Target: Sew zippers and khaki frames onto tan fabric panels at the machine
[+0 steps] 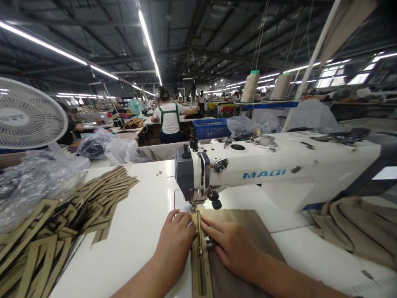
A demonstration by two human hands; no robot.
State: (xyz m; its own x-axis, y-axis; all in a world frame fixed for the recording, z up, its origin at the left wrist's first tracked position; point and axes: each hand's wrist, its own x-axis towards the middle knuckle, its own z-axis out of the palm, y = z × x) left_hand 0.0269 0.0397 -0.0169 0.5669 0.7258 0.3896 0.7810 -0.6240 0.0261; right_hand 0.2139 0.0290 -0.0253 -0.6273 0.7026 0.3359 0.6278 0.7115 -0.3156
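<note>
A white sewing machine (279,174) stands across the white table (136,240). Under its needle lies a brown fabric piece (245,231) with a tan zipper strip (200,260) running toward me. My left hand (176,240) rests flat on the table at the left side of the zipper, fingers stretched toward the presser foot. My right hand (229,244) lies flat on the brown fabric at the zipper's right side, fingers extended. Both hands press the work down just in front of the needle.
Several tan cut frame-shaped pieces (62,231) are stacked at the left. A white fan (27,114) and plastic bags (31,182) stand beyond them. More brown fabric (356,227) is heaped at the right. Another person (169,118) works at a far table.
</note>
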